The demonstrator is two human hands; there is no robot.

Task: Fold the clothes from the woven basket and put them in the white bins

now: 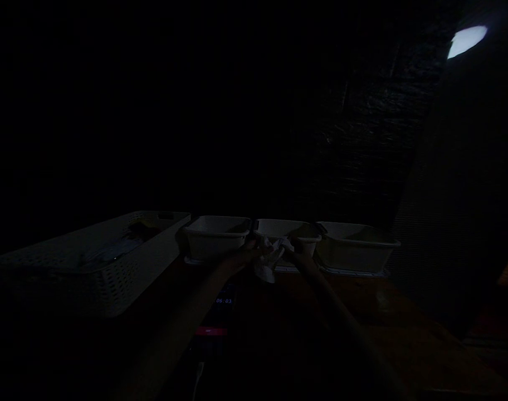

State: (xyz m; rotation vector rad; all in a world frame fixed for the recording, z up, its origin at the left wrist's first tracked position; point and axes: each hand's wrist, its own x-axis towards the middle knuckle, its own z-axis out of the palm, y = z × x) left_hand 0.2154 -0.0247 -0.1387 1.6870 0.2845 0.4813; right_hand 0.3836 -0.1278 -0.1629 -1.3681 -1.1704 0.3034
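Note:
The scene is very dark. Between my two hands hangs a crumpled whitish piece of thin material (pixel 265 268), cloth or plastic, I cannot tell which. My left hand (pixel 246 254) grips its left side, and my right hand (pixel 302 258) has its upper right side. Finger details are mostly lost in shadow. Right behind the piece stands the middle pale basin (pixel 285 228), partly covered by my hands.
A left basin (pixel 216 240) and a right basin (pixel 356 253) flank the middle one on a brown table (pixel 408 328). At far left lies a long perforated basket (pixel 124 284) with dim contents. A lit phone-like display (pixel 224 301) and a cable (pixel 199 373) are nearer me.

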